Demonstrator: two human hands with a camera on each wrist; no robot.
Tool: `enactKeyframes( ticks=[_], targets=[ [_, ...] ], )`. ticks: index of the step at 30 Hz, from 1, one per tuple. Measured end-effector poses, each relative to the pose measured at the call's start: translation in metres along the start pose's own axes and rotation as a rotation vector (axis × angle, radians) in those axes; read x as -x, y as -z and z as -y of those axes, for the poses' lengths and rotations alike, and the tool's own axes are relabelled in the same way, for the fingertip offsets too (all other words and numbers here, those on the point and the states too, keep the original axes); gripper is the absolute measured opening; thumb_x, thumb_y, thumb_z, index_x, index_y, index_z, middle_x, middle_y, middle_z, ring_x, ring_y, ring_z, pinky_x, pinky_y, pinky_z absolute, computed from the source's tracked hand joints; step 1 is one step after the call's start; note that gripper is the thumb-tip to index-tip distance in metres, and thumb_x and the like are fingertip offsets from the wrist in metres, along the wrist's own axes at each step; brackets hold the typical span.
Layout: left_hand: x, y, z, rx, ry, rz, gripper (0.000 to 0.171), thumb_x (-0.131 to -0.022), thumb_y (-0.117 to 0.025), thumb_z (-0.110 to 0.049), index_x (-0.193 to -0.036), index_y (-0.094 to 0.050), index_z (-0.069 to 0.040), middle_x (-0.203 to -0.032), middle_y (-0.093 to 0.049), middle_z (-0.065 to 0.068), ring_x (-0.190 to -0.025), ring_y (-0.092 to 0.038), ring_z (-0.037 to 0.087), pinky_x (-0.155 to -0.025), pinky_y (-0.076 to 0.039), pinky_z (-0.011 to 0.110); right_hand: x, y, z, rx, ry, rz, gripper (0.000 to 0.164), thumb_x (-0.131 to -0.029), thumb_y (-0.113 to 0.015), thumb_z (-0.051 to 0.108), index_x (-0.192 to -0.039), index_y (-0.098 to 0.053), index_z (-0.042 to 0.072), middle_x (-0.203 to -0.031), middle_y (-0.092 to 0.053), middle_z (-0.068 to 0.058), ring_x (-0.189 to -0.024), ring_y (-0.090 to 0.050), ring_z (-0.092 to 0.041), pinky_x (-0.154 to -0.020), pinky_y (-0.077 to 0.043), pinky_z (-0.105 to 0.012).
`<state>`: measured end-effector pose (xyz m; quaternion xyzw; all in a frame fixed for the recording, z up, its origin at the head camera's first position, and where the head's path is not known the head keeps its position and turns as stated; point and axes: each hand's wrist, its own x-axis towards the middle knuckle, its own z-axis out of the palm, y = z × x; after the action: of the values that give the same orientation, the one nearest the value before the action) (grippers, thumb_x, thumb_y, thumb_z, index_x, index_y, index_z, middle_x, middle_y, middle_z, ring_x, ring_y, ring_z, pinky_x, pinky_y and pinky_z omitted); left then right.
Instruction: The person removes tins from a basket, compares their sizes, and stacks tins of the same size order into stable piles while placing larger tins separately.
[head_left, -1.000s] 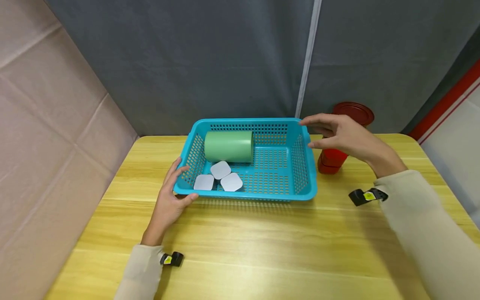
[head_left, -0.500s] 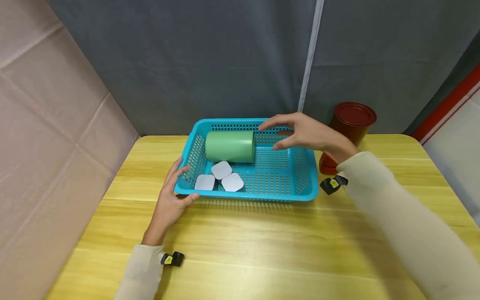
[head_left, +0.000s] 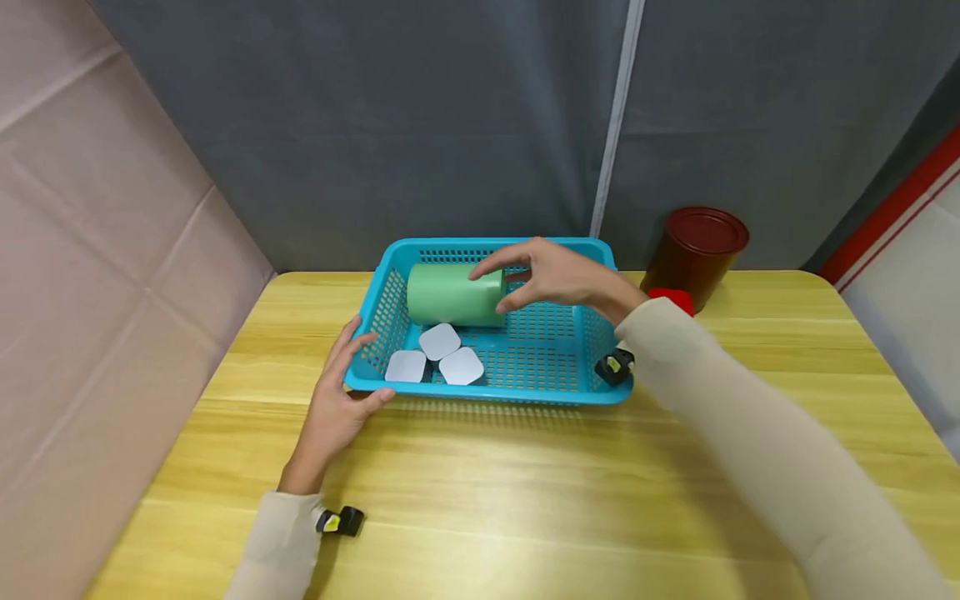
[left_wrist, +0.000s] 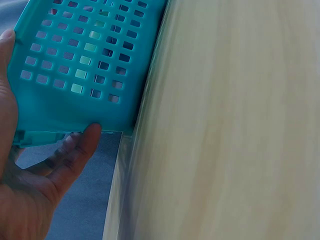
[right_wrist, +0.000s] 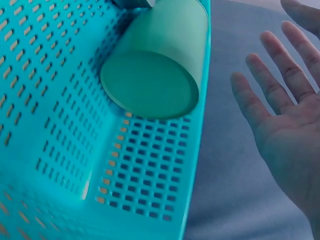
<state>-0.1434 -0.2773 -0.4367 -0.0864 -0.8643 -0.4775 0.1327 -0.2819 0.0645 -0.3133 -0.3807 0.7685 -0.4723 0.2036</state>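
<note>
A green cylinder [head_left: 446, 295] lies on its side in the back left of the blue perforated basket [head_left: 555, 398]. In the right wrist view, the cylinder [right_wrist: 150, 85] shows its round end. My right hand [head_left: 558, 273] hovers above the cylinder's right end, fingers and thumb spread, holding nothing. At the basket's front left corner rests my left hand [head_left: 336, 408], its thumb at the front rim and its straight fingers along the left rim. White rounded-square tops of three small blocks [head_left: 439, 342] show in front of the cylinder.
A dark red lidded canister [head_left: 697, 250] stands right of the basket near the back curtain [head_left: 420, 125]. A bright red item [head_left: 672, 297] in front of it is mostly behind my right sleeve. The wooden table [head_left: 487, 500] extends toward me.
My right hand has moved left from beside the red item, across the basket's right rim, to above the green cylinder. My left hand and the basket have stayed put.
</note>
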Motion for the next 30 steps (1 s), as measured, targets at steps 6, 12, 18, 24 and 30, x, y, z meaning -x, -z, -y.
enactKeyframes(
  ticks=[6,12,18,24,30],
  targets=[
    [0.004,0.003,-0.001,-0.011,0.006,-0.012,0.075,-0.083,-0.087,-0.006,-0.149,-0.053,-0.013,-0.175,-0.02,-0.004,-0.16,-0.02,0.036,-0.119,-0.031,0.064,-0.014,-0.015,-0.012,-0.007,0.003,0.051,0.051,-0.086,-0.079,0.003,-0.135,-0.067,0.0,-0.146,-0.062,-0.019,-0.142,-0.051,-0.034,-0.12,-0.04,-0.055],
    [0.005,0.003,-0.002,-0.017,0.017,-0.014,0.075,-0.083,-0.087,-0.006,-0.149,-0.053,-0.012,-0.175,-0.02,-0.004,-0.161,-0.019,0.035,-0.122,-0.032,0.051,-0.02,-0.02,-0.021,0.002,-0.003,0.085,0.051,-0.086,-0.079,0.004,-0.135,-0.068,0.0,-0.146,-0.063,-0.015,-0.143,-0.05,-0.033,-0.121,-0.038,-0.058],
    [0.004,0.0,-0.003,0.0,0.008,-0.011,0.075,-0.082,-0.087,-0.005,-0.149,-0.053,-0.01,-0.175,-0.02,-0.003,-0.161,-0.018,0.036,-0.12,-0.029,0.065,-0.022,-0.025,-0.028,0.026,-0.021,0.137,0.052,-0.087,-0.08,0.003,-0.136,-0.067,0.0,-0.145,-0.063,-0.017,-0.139,-0.055,-0.034,-0.118,-0.043,-0.056],
    [0.004,-0.001,-0.004,0.003,0.005,-0.011,0.076,-0.081,-0.088,-0.005,-0.149,-0.053,-0.01,-0.175,-0.02,-0.004,-0.161,-0.019,0.036,-0.119,-0.029,0.065,-0.025,-0.03,-0.03,0.021,-0.042,0.207,0.052,-0.085,-0.081,0.001,-0.135,-0.068,0.001,-0.145,-0.063,-0.018,-0.137,-0.055,-0.034,-0.118,-0.043,-0.053],
    [0.005,-0.003,-0.004,0.006,-0.001,-0.011,0.077,-0.081,-0.088,-0.004,-0.149,-0.053,-0.01,-0.175,-0.021,-0.004,-0.161,-0.02,0.035,-0.123,-0.031,0.049,-0.027,-0.04,-0.035,-0.02,-0.088,0.302,0.051,-0.085,-0.08,-0.004,-0.135,-0.068,0.0,-0.146,-0.063,-0.013,-0.139,-0.052,-0.036,-0.12,-0.041,-0.052]
  ],
)
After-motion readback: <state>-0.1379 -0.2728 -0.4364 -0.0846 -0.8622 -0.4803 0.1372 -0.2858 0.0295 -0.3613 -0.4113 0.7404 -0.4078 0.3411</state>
